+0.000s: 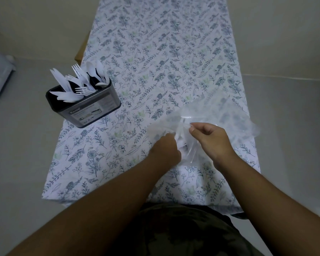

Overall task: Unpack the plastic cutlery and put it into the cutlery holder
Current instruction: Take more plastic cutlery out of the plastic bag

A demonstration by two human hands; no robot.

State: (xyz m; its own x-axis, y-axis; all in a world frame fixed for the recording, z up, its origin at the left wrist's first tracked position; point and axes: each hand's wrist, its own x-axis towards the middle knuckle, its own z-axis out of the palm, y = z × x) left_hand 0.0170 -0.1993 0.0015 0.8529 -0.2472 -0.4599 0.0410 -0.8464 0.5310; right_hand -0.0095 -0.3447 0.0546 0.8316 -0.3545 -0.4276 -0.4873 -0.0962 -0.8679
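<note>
I see both hands working over the near right part of the table [164, 52], which wears a leafy patterned cloth. My left hand [165, 150] is curled round a bunch of the clear bag [220, 115], and white cutlery handles seem to show at its fingertips, though blur keeps me from being sure. My right hand [211, 139] pinches the bag's film between thumb and forefinger, just beside the left. The bag spreads toward the right edge. The holder [85, 106] stands at the left edge, well apart from the hands, with white forks, spoons and knives [81, 80] upright or leaning in its compartments.
</note>
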